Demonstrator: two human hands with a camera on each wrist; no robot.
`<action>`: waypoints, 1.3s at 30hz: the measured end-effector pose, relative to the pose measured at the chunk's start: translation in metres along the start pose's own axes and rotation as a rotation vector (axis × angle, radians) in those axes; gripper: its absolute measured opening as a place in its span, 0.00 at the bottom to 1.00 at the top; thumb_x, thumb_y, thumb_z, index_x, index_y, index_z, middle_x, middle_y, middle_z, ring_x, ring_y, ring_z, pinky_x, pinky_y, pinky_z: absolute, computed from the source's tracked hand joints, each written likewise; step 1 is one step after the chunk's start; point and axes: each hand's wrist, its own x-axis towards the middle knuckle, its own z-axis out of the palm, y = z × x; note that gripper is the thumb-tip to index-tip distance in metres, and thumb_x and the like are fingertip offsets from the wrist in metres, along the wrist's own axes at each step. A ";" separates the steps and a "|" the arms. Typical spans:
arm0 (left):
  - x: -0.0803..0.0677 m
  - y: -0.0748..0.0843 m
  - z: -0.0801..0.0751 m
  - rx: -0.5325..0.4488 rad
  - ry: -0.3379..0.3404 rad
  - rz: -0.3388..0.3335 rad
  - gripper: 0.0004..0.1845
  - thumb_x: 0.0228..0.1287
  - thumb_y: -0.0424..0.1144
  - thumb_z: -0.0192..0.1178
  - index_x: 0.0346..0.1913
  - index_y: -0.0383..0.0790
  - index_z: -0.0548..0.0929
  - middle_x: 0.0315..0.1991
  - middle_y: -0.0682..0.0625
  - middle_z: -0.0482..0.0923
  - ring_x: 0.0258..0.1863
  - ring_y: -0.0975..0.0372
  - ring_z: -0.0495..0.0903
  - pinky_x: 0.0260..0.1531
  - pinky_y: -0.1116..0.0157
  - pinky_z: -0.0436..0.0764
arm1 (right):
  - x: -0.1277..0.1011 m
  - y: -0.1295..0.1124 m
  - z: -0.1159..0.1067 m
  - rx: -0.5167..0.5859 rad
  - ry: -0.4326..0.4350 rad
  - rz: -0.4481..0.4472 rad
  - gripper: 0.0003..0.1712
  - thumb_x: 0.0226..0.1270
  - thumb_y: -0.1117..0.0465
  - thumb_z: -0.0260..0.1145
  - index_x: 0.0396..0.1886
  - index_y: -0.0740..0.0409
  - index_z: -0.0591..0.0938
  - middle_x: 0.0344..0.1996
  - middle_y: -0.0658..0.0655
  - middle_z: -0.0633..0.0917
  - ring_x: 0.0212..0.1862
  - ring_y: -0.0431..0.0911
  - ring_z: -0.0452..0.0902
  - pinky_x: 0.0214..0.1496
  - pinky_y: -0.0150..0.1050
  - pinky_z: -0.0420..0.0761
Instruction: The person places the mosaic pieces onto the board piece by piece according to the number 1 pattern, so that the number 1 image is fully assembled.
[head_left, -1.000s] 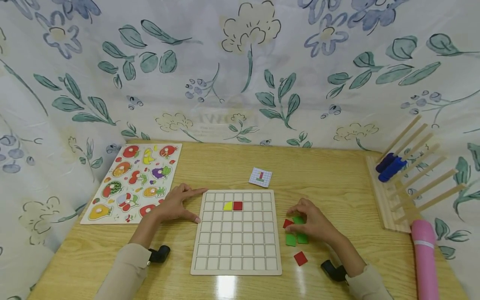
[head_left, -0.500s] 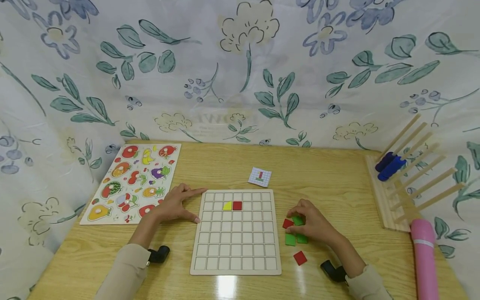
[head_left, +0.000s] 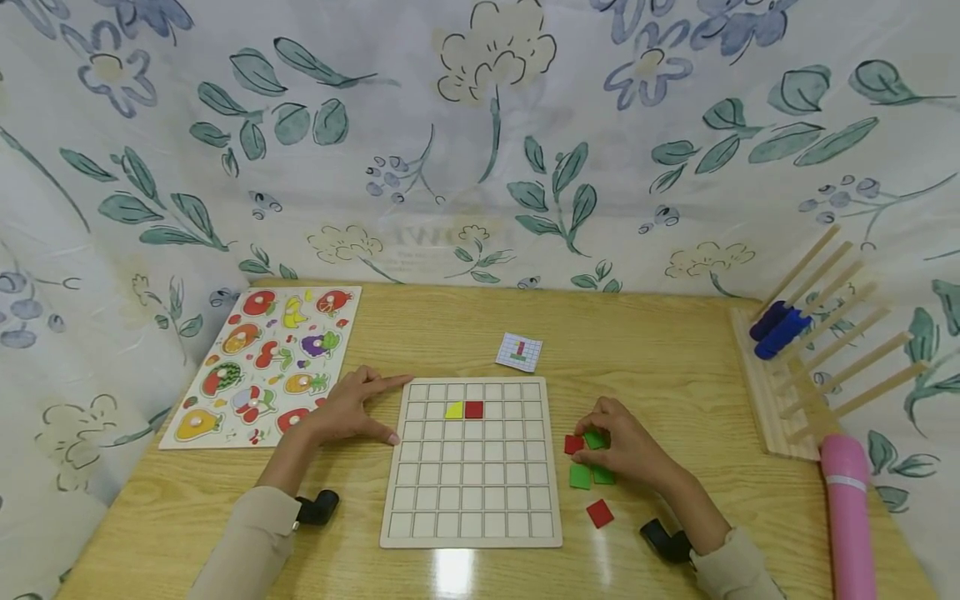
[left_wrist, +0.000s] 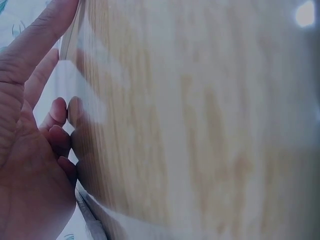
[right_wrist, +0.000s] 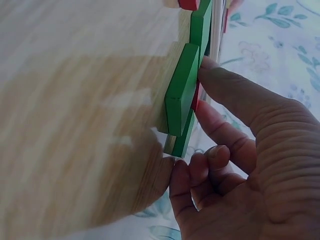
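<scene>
A pale wooden grid board [head_left: 472, 475] lies in the middle of the table, with a yellow round-cornered tile [head_left: 454, 410] and a red square tile [head_left: 474, 409] side by side in its second row. My left hand [head_left: 352, 407] touches the board's left edge, thumb and index finger spread; its other fingers curl loosely in the left wrist view. Right of the board, my right hand [head_left: 618, 442] pinches another red square tile [head_left: 573, 444] between thumb and index finger. Green tiles [head_left: 580, 477] lie around and under that hand, partly hidden. Nearer the front is a loose red tile [head_left: 600, 513].
Behind the board lies a small pattern card [head_left: 519, 352]. A fruit puzzle board [head_left: 258, 367] is at the left, under the left forearm's far side. To the right stand a wooden peg rack [head_left: 780, 400] with blue pieces and a pink cylinder [head_left: 847, 517]. A floral cloth hangs behind.
Both hands stay in nearly the same places. The red tile at my right fingertips has turned slightly and sits squarer to the board; the head view has shifted a little.
</scene>
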 end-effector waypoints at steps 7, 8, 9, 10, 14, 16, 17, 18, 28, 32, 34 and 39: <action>0.000 0.000 -0.001 0.005 -0.007 -0.003 0.51 0.38 0.57 0.81 0.71 0.57 0.71 0.40 0.48 0.60 0.40 0.57 0.57 0.40 0.58 0.59 | -0.001 0.000 -0.001 -0.025 0.029 -0.066 0.09 0.52 0.63 0.79 0.33 0.58 0.87 0.28 0.49 0.72 0.34 0.37 0.61 0.34 0.31 0.65; 0.000 0.000 -0.001 0.004 -0.009 -0.004 0.51 0.38 0.57 0.80 0.71 0.56 0.72 0.40 0.48 0.60 0.40 0.57 0.57 0.40 0.58 0.59 | -0.001 0.000 -0.001 -0.026 0.032 -0.070 0.09 0.52 0.63 0.79 0.32 0.58 0.87 0.28 0.49 0.72 0.33 0.38 0.61 0.34 0.31 0.65; 0.000 0.000 -0.001 0.002 -0.009 -0.005 0.51 0.38 0.57 0.80 0.71 0.56 0.72 0.40 0.48 0.60 0.40 0.57 0.57 0.40 0.58 0.59 | -0.001 0.000 -0.001 -0.026 0.035 -0.071 0.09 0.52 0.63 0.79 0.32 0.58 0.87 0.28 0.50 0.72 0.33 0.38 0.61 0.34 0.31 0.65; 0.000 0.001 -0.001 0.000 -0.010 -0.006 0.51 0.38 0.57 0.80 0.71 0.56 0.72 0.40 0.47 0.60 0.40 0.57 0.57 0.40 0.58 0.59 | -0.001 0.000 -0.001 -0.021 0.035 -0.065 0.10 0.52 0.63 0.79 0.33 0.58 0.87 0.28 0.49 0.72 0.33 0.37 0.61 0.34 0.31 0.66; -0.001 0.001 -0.001 -0.004 -0.011 -0.004 0.51 0.38 0.57 0.80 0.71 0.56 0.72 0.40 0.47 0.60 0.40 0.56 0.57 0.40 0.57 0.59 | 0.000 -0.002 -0.001 0.001 0.051 -0.040 0.10 0.52 0.62 0.79 0.34 0.58 0.88 0.29 0.49 0.72 0.32 0.37 0.62 0.33 0.31 0.67; -0.001 0.001 -0.001 -0.003 -0.008 -0.001 0.51 0.38 0.57 0.80 0.71 0.56 0.72 0.40 0.47 0.60 0.40 0.56 0.57 0.40 0.57 0.59 | 0.001 -0.003 -0.001 0.010 0.060 -0.028 0.11 0.52 0.62 0.79 0.35 0.58 0.88 0.29 0.49 0.72 0.32 0.37 0.62 0.33 0.31 0.67; -0.001 0.001 -0.001 -0.001 -0.008 0.000 0.51 0.38 0.57 0.80 0.71 0.56 0.72 0.40 0.47 0.60 0.40 0.56 0.57 0.40 0.57 0.59 | 0.001 -0.004 -0.002 0.010 0.064 -0.025 0.11 0.51 0.62 0.79 0.35 0.57 0.88 0.29 0.50 0.72 0.32 0.37 0.62 0.33 0.31 0.67; -0.001 0.001 -0.001 0.000 -0.007 -0.002 0.51 0.38 0.57 0.80 0.71 0.56 0.72 0.40 0.47 0.60 0.40 0.56 0.57 0.40 0.57 0.59 | 0.002 -0.005 -0.002 0.009 0.069 -0.026 0.11 0.51 0.62 0.80 0.35 0.57 0.88 0.29 0.50 0.72 0.32 0.38 0.62 0.32 0.31 0.67; 0.000 0.001 0.000 0.000 0.000 -0.002 0.51 0.38 0.57 0.81 0.71 0.57 0.72 0.40 0.48 0.60 0.40 0.56 0.57 0.40 0.58 0.59 | 0.008 -0.015 -0.004 0.018 0.092 -0.048 0.12 0.50 0.62 0.80 0.35 0.56 0.88 0.29 0.54 0.72 0.34 0.45 0.65 0.35 0.34 0.68; 0.000 0.001 0.000 -0.001 0.004 -0.003 0.51 0.37 0.57 0.81 0.71 0.57 0.73 0.40 0.48 0.60 0.40 0.56 0.57 0.40 0.58 0.59 | 0.011 -0.018 -0.002 0.017 0.085 -0.049 0.12 0.51 0.62 0.80 0.35 0.57 0.88 0.30 0.54 0.73 0.35 0.46 0.67 0.36 0.35 0.72; 0.000 0.001 0.000 0.001 0.008 0.000 0.51 0.37 0.58 0.81 0.71 0.57 0.73 0.40 0.48 0.59 0.40 0.56 0.57 0.39 0.58 0.59 | 0.013 -0.021 -0.002 0.018 0.081 -0.050 0.12 0.51 0.61 0.80 0.36 0.57 0.88 0.30 0.54 0.73 0.35 0.46 0.68 0.36 0.36 0.73; 0.000 0.000 0.001 0.006 0.011 0.007 0.51 0.38 0.58 0.80 0.71 0.57 0.73 0.39 0.48 0.59 0.39 0.57 0.57 0.39 0.58 0.58 | 0.019 -0.028 0.001 0.043 0.076 -0.060 0.13 0.50 0.62 0.80 0.36 0.58 0.88 0.29 0.55 0.72 0.35 0.48 0.67 0.36 0.35 0.71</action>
